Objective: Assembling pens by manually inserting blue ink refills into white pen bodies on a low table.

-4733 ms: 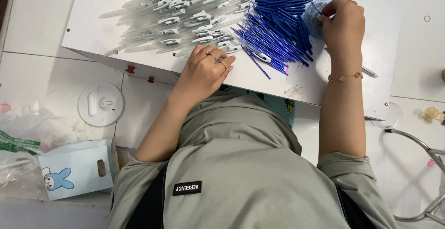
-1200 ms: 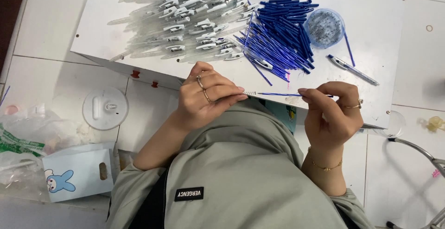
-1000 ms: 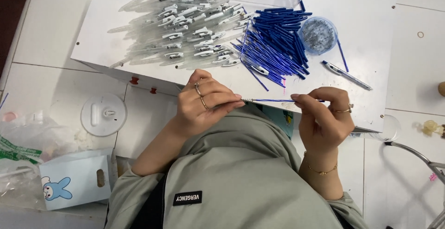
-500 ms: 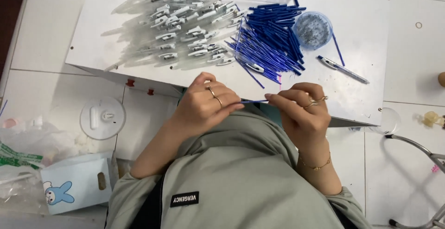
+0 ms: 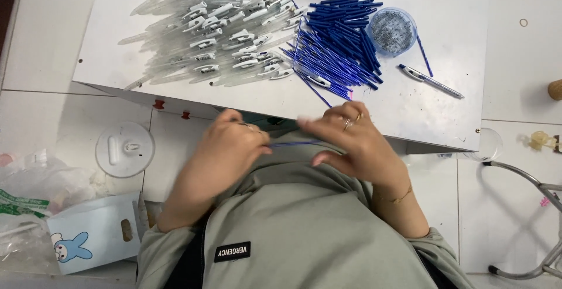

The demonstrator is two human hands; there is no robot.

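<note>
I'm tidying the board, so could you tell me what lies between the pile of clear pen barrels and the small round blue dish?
In the head view, the heap of blue refills lies between the clear pen barrels and the blue dish.

Both hands, left hand (image 5: 225, 148) and right hand (image 5: 357, 145), pinch a thin blue refill (image 5: 291, 144) between them, just below the white table (image 5: 456, 49) piled with pen parts.

**Around the worktop**

I see a white worktop (image 5: 146, 60) carrying a heap of clear pen barrels (image 5: 216, 28), with a pile of blue refills (image 5: 339, 52) just beside it. A small round blue dish (image 5: 391, 30) sits to the right of the pile, and 1 assembled pen (image 5: 432, 81) lies apart near it. On the tiled floor (image 5: 47, 119) I make out a round white disc (image 5: 124, 149), a pale blue box with a rabbit picture (image 5: 96, 239) and crumpled clear bags (image 5: 26, 195).
</note>
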